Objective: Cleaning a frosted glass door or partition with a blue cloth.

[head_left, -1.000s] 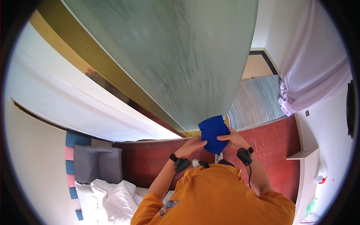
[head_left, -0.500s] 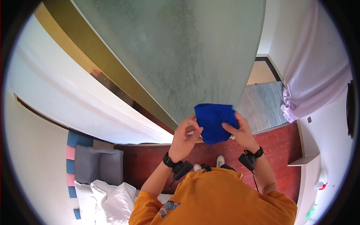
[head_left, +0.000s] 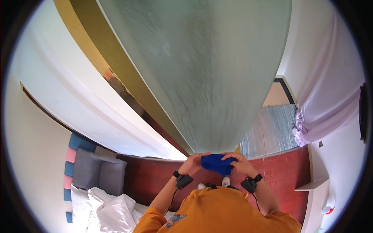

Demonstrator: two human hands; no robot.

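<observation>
A folded blue cloth (head_left: 217, 165) hangs between my two hands, low in front of my body. My left hand (head_left: 190, 164) is closed on its left edge, with the fingers reaching along the upper rim. My right hand (head_left: 241, 164) grips the right side, thumb and fingers over the top edge. Just beyond the cloth rises a large frosted greenish glass panel (head_left: 202, 77), with darker streaks and smears down its middle. The cloth's top edge lies close to the panel's lower end; I cannot tell whether they touch.
A gold-brown frame (head_left: 128, 73) borders the panel on the left, beside a white curtain (head_left: 97, 101). A grey armchair (head_left: 99, 173) and white bedding (head_left: 110, 209) stand lower left. A striped mat (head_left: 270, 130) and a pale pink curtain (head_left: 322, 112) are on the right, above the reddish wooden floor (head_left: 278, 171).
Both hands have moved down with the blue cloth, nearer my body. The cloth looks flatter and smaller from here. The view has tilted up, showing more of the panel.
</observation>
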